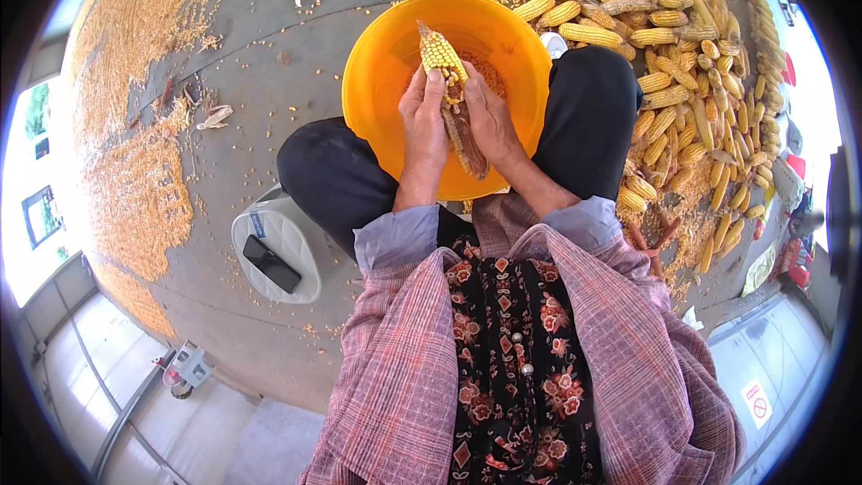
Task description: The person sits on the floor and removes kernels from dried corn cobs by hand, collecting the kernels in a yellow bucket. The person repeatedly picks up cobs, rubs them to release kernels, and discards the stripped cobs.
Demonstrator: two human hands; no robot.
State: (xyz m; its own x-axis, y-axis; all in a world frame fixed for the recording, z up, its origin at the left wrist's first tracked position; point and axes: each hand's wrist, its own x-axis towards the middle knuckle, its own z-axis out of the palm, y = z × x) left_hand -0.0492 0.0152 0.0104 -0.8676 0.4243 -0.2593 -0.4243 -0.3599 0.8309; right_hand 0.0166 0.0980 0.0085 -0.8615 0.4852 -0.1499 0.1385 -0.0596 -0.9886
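An ear of dried corn (439, 57) is held upright over a yellow plastic bucket (377, 60) that stands between my knees. Its upper end still bears yellow kernels, while bare reddish cob shows lower down. My left hand (424, 111) grips the ear from the left side, thumb on the kernels. From the right, my right hand (495, 118) is closed around it, the thumb near the bared part. A second, mostly stripped cob (465, 141) seems to lie between my palms, pointing down. Loose kernels (495, 77) lie in the bottom of the bucket.
A large heap of corn ears (673, 74) lies on the floor at the right, with several bare cobs (656, 239) beside it. Shelled kernels (135, 195) are spread at the left. A phone (271, 263) rests on a pale stool (306, 283) by my left knee.
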